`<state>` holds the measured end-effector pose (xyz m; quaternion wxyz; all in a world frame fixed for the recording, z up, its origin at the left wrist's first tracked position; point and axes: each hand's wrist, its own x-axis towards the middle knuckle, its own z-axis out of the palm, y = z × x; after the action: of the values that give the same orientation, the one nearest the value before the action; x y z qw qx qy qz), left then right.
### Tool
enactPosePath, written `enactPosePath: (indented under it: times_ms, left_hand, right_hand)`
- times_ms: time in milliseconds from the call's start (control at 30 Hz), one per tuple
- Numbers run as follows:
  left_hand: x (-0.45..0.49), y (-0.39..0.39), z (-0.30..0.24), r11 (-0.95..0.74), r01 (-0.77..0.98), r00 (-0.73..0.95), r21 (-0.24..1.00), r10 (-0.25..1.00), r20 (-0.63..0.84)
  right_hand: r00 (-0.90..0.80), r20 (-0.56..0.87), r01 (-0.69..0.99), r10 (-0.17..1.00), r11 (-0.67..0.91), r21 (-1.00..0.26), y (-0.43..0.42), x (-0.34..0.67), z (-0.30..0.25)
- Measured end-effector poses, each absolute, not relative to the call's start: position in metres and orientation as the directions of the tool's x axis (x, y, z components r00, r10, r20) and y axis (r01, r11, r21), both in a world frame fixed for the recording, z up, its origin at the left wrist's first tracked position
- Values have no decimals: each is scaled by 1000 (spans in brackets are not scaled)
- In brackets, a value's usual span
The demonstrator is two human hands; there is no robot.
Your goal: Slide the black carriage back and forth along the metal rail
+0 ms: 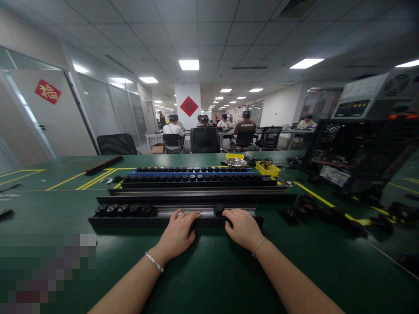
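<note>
A long black channel rail (131, 221) with a shiny metal inside lies across the table before me. Several black socket-like modules (122, 209) sit side by side in its left end. My right hand (242, 226) has its fingers closed at a single black module (219, 209), which stands in the rail apart from that row. My left hand (178, 233) rests over the rail's near edge, fingers stretched out and thumb apart, left of the single module. Bare metal shows in the channel between the row and that module.
Behind lie more black rails (196, 199) and a blue strip (170, 175) among rows of modules. A metal bowl (236, 162) and a yellow bin (266, 168) stand farther back. Loose black parts (306, 207) and an open computer case (343, 152) are at right. People sit beyond the green table (203, 279).
</note>
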<state>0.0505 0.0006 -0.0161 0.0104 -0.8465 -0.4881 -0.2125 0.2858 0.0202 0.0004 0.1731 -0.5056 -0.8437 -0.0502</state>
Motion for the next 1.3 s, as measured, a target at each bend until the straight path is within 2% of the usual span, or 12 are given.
enactPosePath:
  times_ms: [767, 967, 1167, 1300]
  left_hand:
    - [50, 2, -18, -528, 826, 433, 198, 819, 377]
    - [50, 2, -19, -530, 828, 433, 184, 812, 390]
    - [50, 3, -19, -526, 829, 426, 189, 813, 397]
    - [50, 3, -20, -528, 827, 425, 193, 812, 399]
  right_hand:
    - [-310, 458, 920, 833, 384, -74, 23, 293, -2]
    - [-212, 533, 922, 819, 349, -170, 29, 294, -8]
    - [-27, 509, 928, 860, 212, -308, 34, 289, -13]
    - [66, 532, 916, 844, 160, -368, 33, 286, -12]
